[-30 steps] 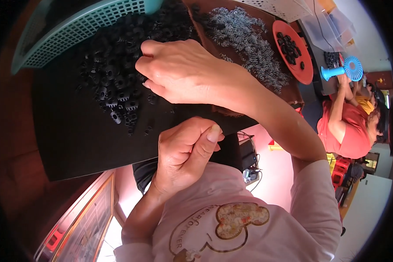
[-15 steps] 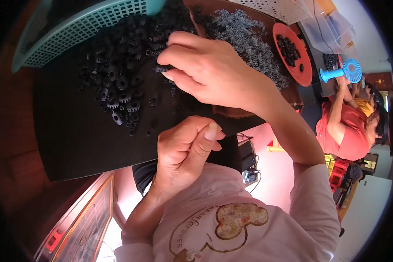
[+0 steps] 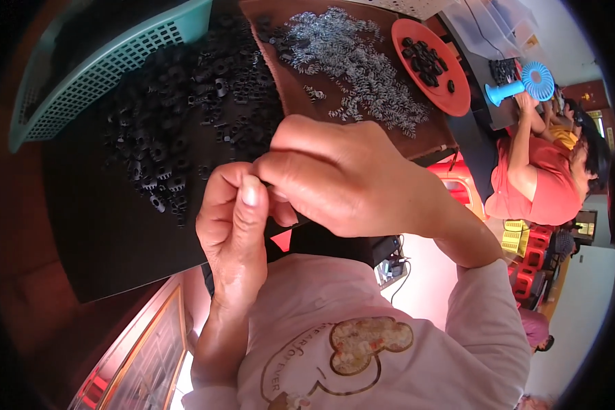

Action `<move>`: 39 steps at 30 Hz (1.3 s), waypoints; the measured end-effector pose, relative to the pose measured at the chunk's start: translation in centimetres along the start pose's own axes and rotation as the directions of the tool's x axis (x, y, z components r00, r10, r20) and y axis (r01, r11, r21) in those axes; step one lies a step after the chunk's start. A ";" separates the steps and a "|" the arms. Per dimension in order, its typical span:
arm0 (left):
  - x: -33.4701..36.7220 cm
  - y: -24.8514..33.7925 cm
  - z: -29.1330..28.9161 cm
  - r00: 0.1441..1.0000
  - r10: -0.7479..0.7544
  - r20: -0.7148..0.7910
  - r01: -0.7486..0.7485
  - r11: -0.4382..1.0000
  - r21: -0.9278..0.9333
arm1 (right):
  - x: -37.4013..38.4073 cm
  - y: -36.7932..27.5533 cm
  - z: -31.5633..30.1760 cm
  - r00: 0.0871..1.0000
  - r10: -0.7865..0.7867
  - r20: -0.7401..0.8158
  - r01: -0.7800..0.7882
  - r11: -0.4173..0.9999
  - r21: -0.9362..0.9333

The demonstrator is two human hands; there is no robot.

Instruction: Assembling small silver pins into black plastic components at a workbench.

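My left hand is closed, thumb pressed on the curled fingers, over the table's near edge. Touching its fingertips is my right hand, also closed in a pinch. A tiny bit of something dark shows where the fingers meet; its kind is hidden. Beyond my hands lies a heap of small black plastic parts, some with holes and toothed edges. Small metal springs are piled on a brown cloth to the right.
A green plastic basket stands at the far left. On the right is a red plate with black oval pieces. Past it, a person in a red shirt sits near a blue handheld fan and a clear bin.
My right hand has come from the black parts toward me and now meets my left hand. The view has shifted, bringing more springs into sight.
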State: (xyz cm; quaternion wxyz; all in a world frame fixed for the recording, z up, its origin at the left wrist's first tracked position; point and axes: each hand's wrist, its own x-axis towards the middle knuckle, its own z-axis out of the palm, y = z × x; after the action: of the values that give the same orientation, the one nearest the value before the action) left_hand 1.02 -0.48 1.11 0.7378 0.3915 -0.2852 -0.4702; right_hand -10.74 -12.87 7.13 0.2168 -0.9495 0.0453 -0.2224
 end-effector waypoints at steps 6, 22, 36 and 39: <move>-0.1 0.1 -0.1 0.998 -0.043 -0.040 0.038 0.991 -0.125 | -0.9 0.5 0.1 0.985 0.080 -0.156 -0.052 0.983 0.176; -0.3 0.2 -0.5 0.998 -0.045 0.040 0.049 0.994 -0.102 | -3.0 1.9 -1.6 0.971 0.139 -0.193 -0.112 0.983 0.144; -0.4 0.0 -0.4 0.998 -0.007 0.068 0.009 0.999 -0.040 | -7.7 4.9 -4.0 0.919 0.393 0.032 -0.379 0.901 -0.210; -0.4 -0.1 -0.3 0.998 0.006 0.062 -0.003 0.999 -0.040 | -7.5 4.8 -4.2 0.921 0.387 0.039 -0.368 0.899 -0.237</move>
State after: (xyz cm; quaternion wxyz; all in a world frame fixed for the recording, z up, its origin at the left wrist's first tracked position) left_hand 1.05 -0.06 0.81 0.7374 0.3611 -0.2994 -0.4860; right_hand -19.24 -17.47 5.40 0.1483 -0.9496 0.2443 -0.1289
